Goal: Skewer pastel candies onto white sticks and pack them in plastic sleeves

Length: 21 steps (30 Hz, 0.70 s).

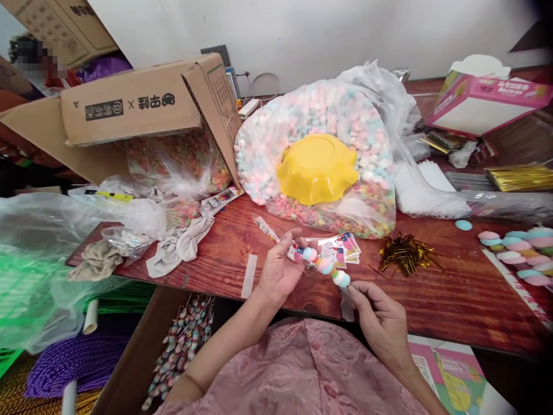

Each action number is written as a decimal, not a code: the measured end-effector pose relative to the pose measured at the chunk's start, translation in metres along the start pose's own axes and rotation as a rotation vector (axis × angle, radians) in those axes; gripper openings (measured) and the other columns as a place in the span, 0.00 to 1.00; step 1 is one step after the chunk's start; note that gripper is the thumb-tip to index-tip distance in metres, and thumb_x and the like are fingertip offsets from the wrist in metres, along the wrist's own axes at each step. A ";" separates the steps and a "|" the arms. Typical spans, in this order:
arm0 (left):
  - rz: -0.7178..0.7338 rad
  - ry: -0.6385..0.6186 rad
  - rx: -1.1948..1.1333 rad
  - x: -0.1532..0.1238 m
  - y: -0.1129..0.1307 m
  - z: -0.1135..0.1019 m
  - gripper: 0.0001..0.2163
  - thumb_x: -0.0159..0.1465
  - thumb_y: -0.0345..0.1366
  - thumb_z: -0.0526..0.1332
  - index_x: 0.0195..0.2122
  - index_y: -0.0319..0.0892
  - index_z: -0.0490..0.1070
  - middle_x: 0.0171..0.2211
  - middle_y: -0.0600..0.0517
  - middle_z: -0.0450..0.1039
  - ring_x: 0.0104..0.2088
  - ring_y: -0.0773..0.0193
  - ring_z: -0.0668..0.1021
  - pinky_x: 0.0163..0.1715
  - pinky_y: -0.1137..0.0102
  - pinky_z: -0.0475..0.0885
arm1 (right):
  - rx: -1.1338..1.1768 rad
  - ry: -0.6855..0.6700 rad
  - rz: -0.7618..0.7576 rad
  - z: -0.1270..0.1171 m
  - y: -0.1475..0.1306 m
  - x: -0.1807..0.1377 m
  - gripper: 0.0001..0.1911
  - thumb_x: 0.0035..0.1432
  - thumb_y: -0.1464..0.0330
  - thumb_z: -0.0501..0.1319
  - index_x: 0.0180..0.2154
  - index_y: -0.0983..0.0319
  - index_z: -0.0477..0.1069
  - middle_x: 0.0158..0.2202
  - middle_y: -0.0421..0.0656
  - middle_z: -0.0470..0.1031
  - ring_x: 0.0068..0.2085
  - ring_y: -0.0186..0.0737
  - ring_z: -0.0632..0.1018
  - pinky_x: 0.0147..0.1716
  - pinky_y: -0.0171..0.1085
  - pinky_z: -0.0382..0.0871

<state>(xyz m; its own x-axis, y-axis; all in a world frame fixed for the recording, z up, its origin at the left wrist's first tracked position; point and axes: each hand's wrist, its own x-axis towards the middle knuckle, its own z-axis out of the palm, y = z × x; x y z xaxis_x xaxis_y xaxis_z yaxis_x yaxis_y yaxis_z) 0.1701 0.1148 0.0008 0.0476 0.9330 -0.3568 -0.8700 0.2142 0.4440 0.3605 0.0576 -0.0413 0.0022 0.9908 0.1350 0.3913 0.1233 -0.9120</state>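
Observation:
A skewer of pastel marshmallows slants over the table's front edge, between my two hands. My left hand is closed round its upper end, where a bit of printed card shows by the fingers. At the lower end, my right hand pinches the tip just below a pale blue piece; the exact point of grip is too small to make out. Printed cards lie fanned out behind the skewer. To the right is a pile of gold twist ties.
A big clear bag of marshmallows with a yellow bowl against it stands behind. An open carton is at left, a crumpled cloth before it. Finished skewers lie right. More skewers fill a box below left.

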 end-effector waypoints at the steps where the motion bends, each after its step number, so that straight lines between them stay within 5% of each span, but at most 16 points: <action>1: 0.010 0.010 0.003 -0.001 0.001 0.001 0.06 0.61 0.37 0.66 0.31 0.40 0.73 0.27 0.53 0.73 0.40 0.57 0.80 0.50 0.55 0.73 | -0.058 0.023 -0.078 0.002 0.000 0.000 0.09 0.62 0.64 0.58 0.33 0.61 0.74 0.21 0.37 0.69 0.21 0.32 0.69 0.21 0.31 0.63; 5: 0.094 0.085 0.012 0.001 0.001 0.006 0.10 0.61 0.37 0.65 0.26 0.40 0.69 0.27 0.54 0.72 0.41 0.59 0.80 0.50 0.57 0.73 | -0.161 0.052 -0.487 0.011 -0.004 0.000 0.06 0.59 0.74 0.60 0.37 0.60 0.74 0.28 0.41 0.77 0.25 0.34 0.76 0.27 0.32 0.69; 8: 0.117 0.132 0.034 0.003 0.001 0.007 0.12 0.62 0.40 0.65 0.26 0.39 0.69 0.27 0.53 0.72 0.42 0.59 0.80 0.48 0.62 0.74 | -0.184 0.025 -0.599 0.017 -0.004 -0.001 0.07 0.58 0.76 0.60 0.37 0.61 0.75 0.27 0.41 0.78 0.25 0.34 0.77 0.27 0.32 0.69; 11: 0.143 0.100 0.042 0.004 0.004 0.005 0.15 0.61 0.46 0.65 0.25 0.39 0.69 0.28 0.53 0.73 0.41 0.58 0.81 0.46 0.62 0.75 | -0.101 0.014 -0.356 0.016 0.001 -0.002 0.05 0.60 0.70 0.60 0.34 0.61 0.75 0.24 0.40 0.75 0.22 0.33 0.73 0.23 0.31 0.67; 15: 0.186 0.106 0.042 0.003 0.007 0.003 0.17 0.59 0.47 0.66 0.24 0.40 0.68 0.27 0.53 0.73 0.39 0.59 0.80 0.45 0.61 0.75 | 0.375 0.097 0.089 0.008 0.000 0.003 0.09 0.58 0.62 0.63 0.31 0.61 0.74 0.21 0.38 0.69 0.20 0.31 0.66 0.19 0.31 0.61; 18: 0.207 0.083 0.101 0.002 -0.001 0.006 0.14 0.60 0.46 0.66 0.26 0.40 0.71 0.30 0.53 0.74 0.40 0.62 0.79 0.46 0.63 0.74 | 0.668 0.090 0.178 0.010 -0.015 0.014 0.08 0.53 0.63 0.67 0.31 0.61 0.75 0.18 0.35 0.62 0.18 0.28 0.60 0.17 0.30 0.55; 21: 0.146 0.016 0.139 -0.003 -0.016 0.014 0.13 0.59 0.46 0.66 0.30 0.40 0.74 0.33 0.52 0.76 0.40 0.63 0.78 0.44 0.67 0.74 | 0.720 -0.027 0.180 0.024 -0.035 0.030 0.08 0.52 0.63 0.67 0.35 0.59 0.78 0.17 0.34 0.60 0.19 0.28 0.60 0.18 0.30 0.56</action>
<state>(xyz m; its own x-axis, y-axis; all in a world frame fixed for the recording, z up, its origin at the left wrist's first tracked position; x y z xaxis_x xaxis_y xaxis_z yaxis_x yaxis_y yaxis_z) 0.1905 0.1127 0.0067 -0.0830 0.9526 -0.2926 -0.7908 0.1157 0.6011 0.3244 0.0843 -0.0150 -0.0166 0.9990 -0.0416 -0.3134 -0.0447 -0.9486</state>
